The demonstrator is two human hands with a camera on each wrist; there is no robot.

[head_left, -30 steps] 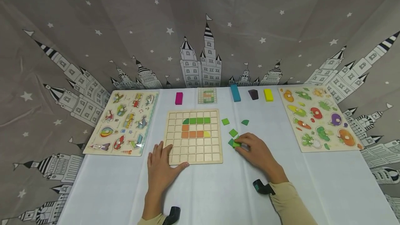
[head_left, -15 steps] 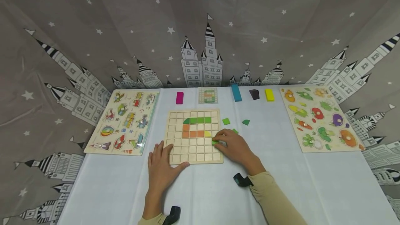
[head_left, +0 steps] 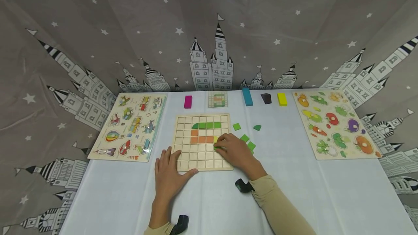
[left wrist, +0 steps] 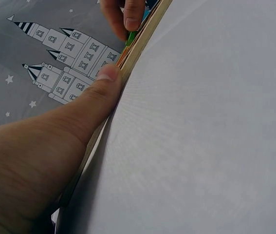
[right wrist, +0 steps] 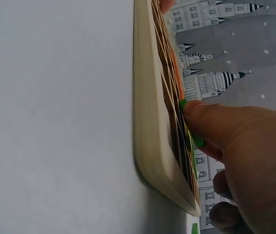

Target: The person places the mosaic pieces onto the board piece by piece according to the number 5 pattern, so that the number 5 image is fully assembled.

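Observation:
A square wooden grid board lies mid-table, with a row of green pieces, orange squares and a partly covered yellow piece in its cells. At its lower left corner my left hand rests with fingers spread over the left side and the thumb along the near edge. My right hand is over the board's right part, pinching a green tile between thumb and fingers, just below the yellow piece. Fingers hide most of that tile.
Right of the board lie loose green tiles and a green quarter-round piece. Behind it stand a pattern card and magenta, blue, black and yellow blocks. Picture puzzles flank both sides.
My right hand has picked up a green tile from the loose pieces and carried it left over the board. The left hand has stayed in place.

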